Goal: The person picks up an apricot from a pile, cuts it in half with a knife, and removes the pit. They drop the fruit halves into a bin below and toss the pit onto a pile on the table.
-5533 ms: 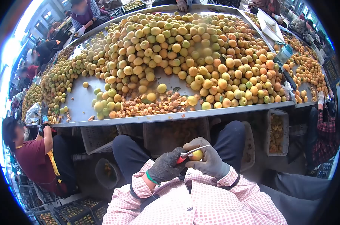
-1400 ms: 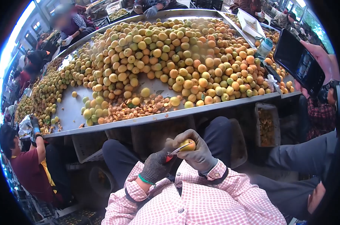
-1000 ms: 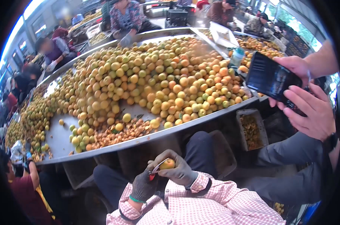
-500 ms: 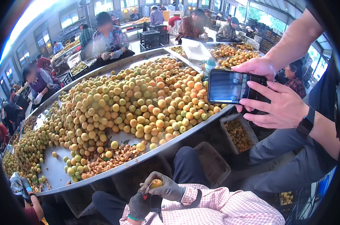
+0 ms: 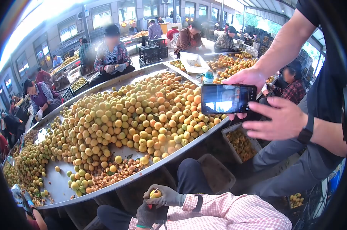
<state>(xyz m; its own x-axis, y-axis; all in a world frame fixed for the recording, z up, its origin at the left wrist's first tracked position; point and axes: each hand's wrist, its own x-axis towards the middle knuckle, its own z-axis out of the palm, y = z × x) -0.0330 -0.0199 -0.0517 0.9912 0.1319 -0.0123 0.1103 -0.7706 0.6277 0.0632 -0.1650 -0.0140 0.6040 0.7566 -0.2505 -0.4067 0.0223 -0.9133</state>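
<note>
Being clasped in the right hand (image 5: 164, 196), gloved in grey fabric, is one round yellow fruit (image 5: 155, 194), with a dark line showing across its skin. The left hand (image 5: 145, 216), in a darker glove with a green cuff, is curled shut just below it; one small red handle (image 5: 149, 206) is seen at its upper edge, and the rest of that tool cannot be made out. The hands are held close together over the lap.

On the grey metal table (image 5: 59, 182), one heap of yellow-orange fruits (image 5: 104, 122) is spread, too many to be counted. One pile of brown cut pieces (image 5: 123, 170) is bordered by three loose fruits, and one fruit is set alone on bare metal. One white plastic tray (image 5: 195, 70) and one teal-capped bottle (image 5: 208, 78) are placed at the far side. Beyond, a windowed hall is filled with seated people.

The hands are separated from the raised metal rim (image 5: 169, 160) by open space; at the right, one black phone (image 5: 224, 99) is held over the rim by a bystander.
</note>
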